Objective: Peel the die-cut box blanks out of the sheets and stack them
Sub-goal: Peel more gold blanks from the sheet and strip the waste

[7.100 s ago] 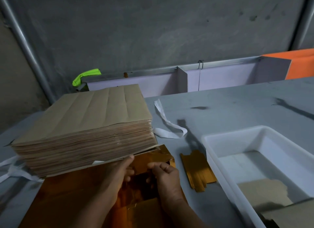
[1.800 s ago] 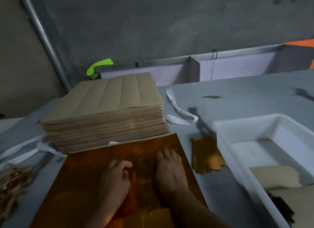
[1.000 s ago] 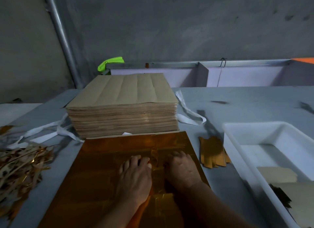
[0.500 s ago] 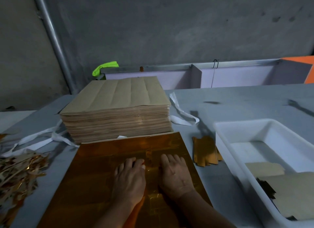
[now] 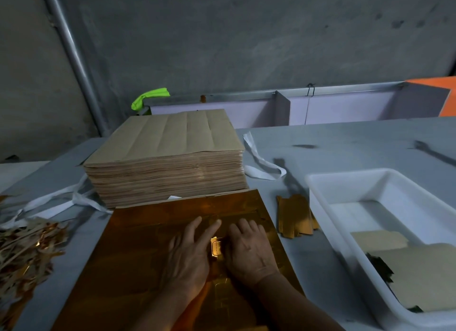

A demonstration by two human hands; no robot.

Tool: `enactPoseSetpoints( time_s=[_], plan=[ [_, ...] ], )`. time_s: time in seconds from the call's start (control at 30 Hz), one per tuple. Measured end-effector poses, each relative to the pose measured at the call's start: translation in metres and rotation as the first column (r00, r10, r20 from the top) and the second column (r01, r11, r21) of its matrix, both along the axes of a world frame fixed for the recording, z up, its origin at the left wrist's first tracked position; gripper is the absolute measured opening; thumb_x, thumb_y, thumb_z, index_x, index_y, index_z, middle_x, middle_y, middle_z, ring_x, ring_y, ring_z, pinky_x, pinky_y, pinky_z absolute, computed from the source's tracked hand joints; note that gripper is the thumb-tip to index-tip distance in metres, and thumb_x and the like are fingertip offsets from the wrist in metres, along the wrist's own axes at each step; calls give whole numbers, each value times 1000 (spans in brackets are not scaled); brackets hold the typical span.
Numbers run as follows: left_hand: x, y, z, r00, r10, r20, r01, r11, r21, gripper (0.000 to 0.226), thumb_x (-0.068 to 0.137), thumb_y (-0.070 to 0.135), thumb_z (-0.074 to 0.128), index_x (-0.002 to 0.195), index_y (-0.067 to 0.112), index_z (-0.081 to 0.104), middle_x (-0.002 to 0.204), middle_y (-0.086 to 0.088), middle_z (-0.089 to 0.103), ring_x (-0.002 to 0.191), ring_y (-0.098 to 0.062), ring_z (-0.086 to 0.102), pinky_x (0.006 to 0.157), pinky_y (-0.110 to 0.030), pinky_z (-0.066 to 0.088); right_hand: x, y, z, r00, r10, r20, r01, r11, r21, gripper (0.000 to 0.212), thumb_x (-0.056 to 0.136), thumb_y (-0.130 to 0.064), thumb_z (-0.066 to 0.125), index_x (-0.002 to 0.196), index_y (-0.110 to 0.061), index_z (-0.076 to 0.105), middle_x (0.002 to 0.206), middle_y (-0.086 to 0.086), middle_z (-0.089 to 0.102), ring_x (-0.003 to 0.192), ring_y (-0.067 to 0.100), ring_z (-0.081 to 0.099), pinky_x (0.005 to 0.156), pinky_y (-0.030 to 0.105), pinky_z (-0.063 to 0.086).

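- Pressing down on the gold foil sheet (image 5: 138,244), the left hand (image 5: 190,254) lies flat with fingers straight and spread; it grips nothing.
- The right hand (image 5: 249,251) lies flat just beside it at 3 o'clock, fingers extended on the same sheet, nothing held.
- Between the two hands a small bright tab (image 5: 215,247) catches the light. Whether either thumb touches it cannot be told.
- The sheet lies on the grey table (image 5: 345,143), its far edge meeting the foot of the brown stack (image 5: 167,138).
- That stack, tall and squared, stands at 12 o'clock from the hands and closes off the far side of the sheet.
- Peeled gold blanks (image 5: 294,217) form a low pile at 2 o'clock, between the sheet's right edge and the white tub (image 5: 328,180).
- The tub sits at 3 o'clock and holds brown card pieces (image 5: 419,276) over something dark.
- A white strap (image 5: 261,168) loops on the table at 1 o'clock, just beside the stack's right corner.
- More white strips (image 5: 56,202) trail at 10 o'clock, by the stack's left side.
- A scrap heap (image 5: 24,251) of brown and gold trimmings lies at 9 o'clock, well apart from the hands.
- A bright green item (image 5: 148,99) sits beyond the stack at 12 o'clock, against the wall.
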State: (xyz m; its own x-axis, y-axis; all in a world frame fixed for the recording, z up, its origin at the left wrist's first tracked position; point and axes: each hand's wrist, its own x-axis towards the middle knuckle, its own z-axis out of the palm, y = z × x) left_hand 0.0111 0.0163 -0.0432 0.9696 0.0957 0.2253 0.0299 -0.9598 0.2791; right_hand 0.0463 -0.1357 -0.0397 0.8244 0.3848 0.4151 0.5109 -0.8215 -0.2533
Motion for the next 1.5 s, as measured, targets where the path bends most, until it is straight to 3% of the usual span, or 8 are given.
enactPoseSetpoints(
  time_s=[0.13,0.23,0.4,0.53,0.87,1.17,1.4,1.5],
  plan=[
    [-2,-1,2,999,-21,-41,21,1000,3,64,100,22,40,137,67,12,157,19,2,141,-24,20,111,-37,35,1,0,-1,1000,14,5,-14,1000,7,30,100,-38,31,104,-23,56,89,-6,44,80,11,37,76,28,30],
    [-1,-3,5,998,-26,-60,27,999,19,45,99,38,40,135,60,26,155,19,8,136,-24,25,105,-32,37,-1,0,1,999,20,32,-21,1000,4,34,99,-38,26,98,-23,56,86,-6,44,78,12,37,74,27,28],
    [-1,-2,1,999,-39,-9,40,998,57,38,99,39,37,135,50,38,145,17,30,129,-13,34,105,-25,31,-2,2,2,998,10,65,-11,1000,11,37,96,-39,23,90,-23,56,80,-5,47,73,13,39,71,29,32],
    [0,-1,-2,998,-54,25,51,995,83,38,100,35,33,135,44,43,133,18,44,121,-4,40,105,-25,27,-3,1,1,994,-41,102,37,999,35,26,94,-34,35,82,-23,55,72,-5,49,66,12,39,66,29,35],
    [2,0,-1,999,-32,17,31,997,70,38,102,33,30,136,44,43,131,17,48,117,-5,44,101,-26,33,-1,0,0,996,-12,85,8,999,45,30,94,-37,32,88,-21,56,80,-2,55,73,12,39,71,30,34],
    [3,-1,0,999,-30,-24,31,998,54,32,103,34,28,130,45,42,131,18,46,115,-4,43,98,-26,34,-2,0,-1,992,-51,111,46,998,54,23,90,-38,40,82,-23,55,74,-4,55,68,10,36,67,29,36],
    [7,3,-3,999,35,-24,-35,999,-20,31,103,34,28,126,46,44,129,18,48,113,-3,45,96,-25,35,-1,0,1,996,-34,79,28,997,78,29,90,-40,31,86,-21,54,81,-2,55,73,12,38,75,32,36],
    [8,3,-3,998,52,-18,-52,998,-27,36,103,33,28,133,48,39,130,19,47,116,-4,44,100,-27,35,-1,-1,1,995,-41,92,32,995,96,24,87,-38,36,83,-22,52,77,-3,54,71,11,37,72,30,36]
  ],
)
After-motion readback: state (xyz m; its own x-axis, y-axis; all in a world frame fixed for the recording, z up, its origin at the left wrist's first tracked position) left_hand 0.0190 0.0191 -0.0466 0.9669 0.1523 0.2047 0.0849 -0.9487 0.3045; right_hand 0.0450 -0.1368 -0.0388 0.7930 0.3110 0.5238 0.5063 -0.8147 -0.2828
